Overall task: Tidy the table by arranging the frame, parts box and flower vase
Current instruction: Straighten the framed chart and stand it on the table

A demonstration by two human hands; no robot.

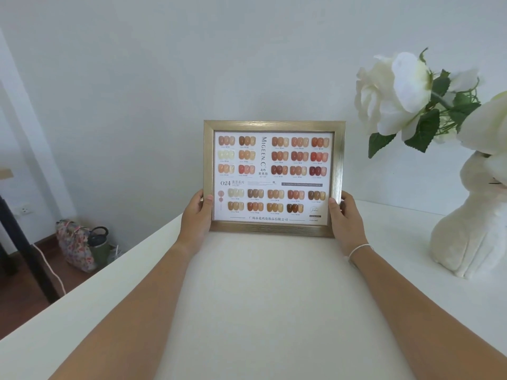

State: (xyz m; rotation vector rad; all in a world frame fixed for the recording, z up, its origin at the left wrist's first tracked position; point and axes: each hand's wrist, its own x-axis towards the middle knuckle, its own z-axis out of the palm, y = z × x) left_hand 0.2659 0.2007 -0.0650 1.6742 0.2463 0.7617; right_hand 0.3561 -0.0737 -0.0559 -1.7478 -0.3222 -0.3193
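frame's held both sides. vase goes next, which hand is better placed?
Right, probably. The right hand grips the frame edge nearest the flower vase; the left hand is across the frame.

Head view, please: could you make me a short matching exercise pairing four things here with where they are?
Things:
1. frame
2. flowers
3. bag
4. vase

Places:
A. on the floor, left of the table
B. high at the right, against the wall
C. between both hands, centre
D. on the table, right edge

Pairs: 1-C, 2-B, 3-A, 4-D
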